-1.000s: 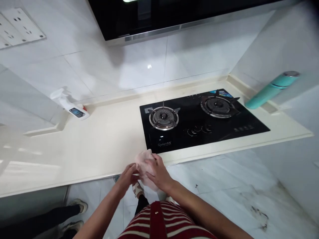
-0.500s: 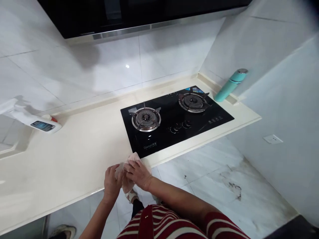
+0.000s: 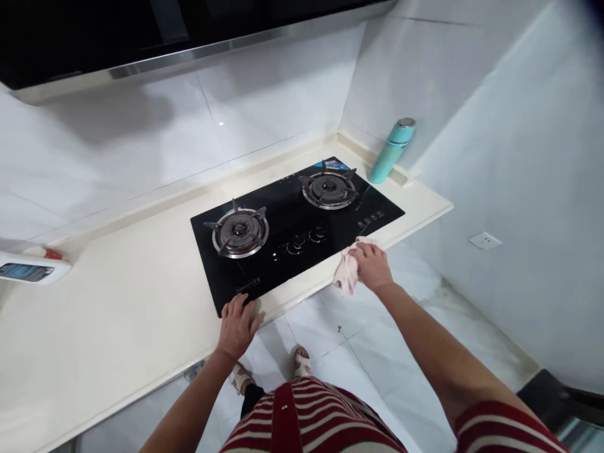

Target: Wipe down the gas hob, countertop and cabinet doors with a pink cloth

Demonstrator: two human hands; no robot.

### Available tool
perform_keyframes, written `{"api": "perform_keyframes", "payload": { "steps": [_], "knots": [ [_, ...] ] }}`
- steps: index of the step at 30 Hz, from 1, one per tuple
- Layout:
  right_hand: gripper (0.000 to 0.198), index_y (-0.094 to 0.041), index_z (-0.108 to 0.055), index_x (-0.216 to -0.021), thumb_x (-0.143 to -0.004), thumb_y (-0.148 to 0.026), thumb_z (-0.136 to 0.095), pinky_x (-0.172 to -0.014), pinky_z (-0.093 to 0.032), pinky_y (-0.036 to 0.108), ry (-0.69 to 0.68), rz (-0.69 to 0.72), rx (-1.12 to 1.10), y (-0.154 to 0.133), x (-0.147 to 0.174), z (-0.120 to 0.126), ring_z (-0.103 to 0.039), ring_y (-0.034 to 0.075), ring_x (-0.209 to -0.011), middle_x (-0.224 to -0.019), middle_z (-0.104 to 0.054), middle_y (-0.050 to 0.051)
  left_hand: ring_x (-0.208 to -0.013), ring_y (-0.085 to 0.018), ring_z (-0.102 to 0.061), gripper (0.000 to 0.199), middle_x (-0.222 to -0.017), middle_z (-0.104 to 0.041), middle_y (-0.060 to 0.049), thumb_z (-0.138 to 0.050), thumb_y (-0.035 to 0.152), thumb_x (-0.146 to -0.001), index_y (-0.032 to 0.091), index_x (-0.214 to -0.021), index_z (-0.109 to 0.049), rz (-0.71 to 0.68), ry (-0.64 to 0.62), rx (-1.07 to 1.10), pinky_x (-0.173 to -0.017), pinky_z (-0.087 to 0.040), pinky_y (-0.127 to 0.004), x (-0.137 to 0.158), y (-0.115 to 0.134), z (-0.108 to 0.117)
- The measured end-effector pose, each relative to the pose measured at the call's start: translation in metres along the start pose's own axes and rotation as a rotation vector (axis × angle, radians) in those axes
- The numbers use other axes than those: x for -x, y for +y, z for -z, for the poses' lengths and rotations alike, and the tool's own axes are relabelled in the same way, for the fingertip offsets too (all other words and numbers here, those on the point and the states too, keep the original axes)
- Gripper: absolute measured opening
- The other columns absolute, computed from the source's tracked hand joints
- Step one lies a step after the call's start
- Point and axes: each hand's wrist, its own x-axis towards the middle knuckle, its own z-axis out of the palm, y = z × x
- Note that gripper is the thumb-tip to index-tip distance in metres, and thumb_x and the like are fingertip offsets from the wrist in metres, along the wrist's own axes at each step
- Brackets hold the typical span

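Note:
My right hand (image 3: pixel 372 264) is closed on a pale pink cloth (image 3: pixel 346 274) at the counter's front edge, just before the right part of the stove. Part of the cloth hangs over the edge. My left hand (image 3: pixel 237 327) rests with fingers apart on the front left corner of the black glass gas stove (image 3: pixel 278 264), holding nothing. The stove has a left burner (image 3: pixel 240 231), a right burner (image 3: pixel 329 189) and two knobs (image 3: pixel 296 243) between them near the front.
A turquoise flask (image 3: pixel 391 151) stands on the cream counter (image 3: pixel 117 302) by the right wall. At the far left, a white bottle (image 3: pixel 51 269) is cut off by the frame. A black range hood (image 3: pixel 189 31) overhangs the back. A wall socket (image 3: pixel 485 240) sits at right.
My right hand has moved right along the counter's front edge with the cloth. My left hand has come off the cloth onto the stove's corner. The view has shifted right.

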Motion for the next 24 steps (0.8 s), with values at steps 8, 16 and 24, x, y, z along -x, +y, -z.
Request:
{"api": "perform_keyframes", "payload": {
  "steps": [8,16,24],
  "knots": [
    [0.055,-0.018,-0.060,-0.125,-0.071,-0.010,-0.056,-0.104,-0.030,0.047,0.010,0.094,-0.133,-0.107,0.027,-0.015,-0.032,0.033,-0.132,-0.140,-0.050,0.011,-0.127,-0.033,-0.051,0.033,-0.132,-0.058,-0.017,-0.056,0.041,-0.093,0.020,-0.118,-0.065,-0.090,0.048,-0.162,-0.102,-0.038,-0.048,-0.002,-0.003,0.002],
    [0.038,-0.021,-0.061,-0.122,-0.088,-0.037,-0.062,-0.111,-0.023,0.047,0.174,0.418,-0.353,-0.195,0.056,-0.050,-0.031,0.029,-0.137,-0.136,-0.054,0.007,-0.121,-0.031,-0.053,0.031,-0.128,-0.058,-0.016,-0.051,0.037,-0.096,0.018,-0.115,-0.066,-0.199,0.087,-0.300,-0.094,-0.040,-0.044,-0.007,-0.009,0.002],
    [0.028,-0.025,-0.068,-0.113,-0.086,-0.031,-0.065,-0.111,-0.026,0.047,0.237,0.194,-0.239,-0.132,0.026,-0.041,-0.035,0.029,-0.134,-0.140,-0.051,0.006,-0.113,-0.028,-0.055,0.028,-0.122,-0.059,-0.013,-0.054,0.037,-0.095,0.020,-0.115,-0.065,-0.250,0.114,-0.224,-0.092,-0.042,-0.042,-0.020,0.009,0.008]
  ]
}}
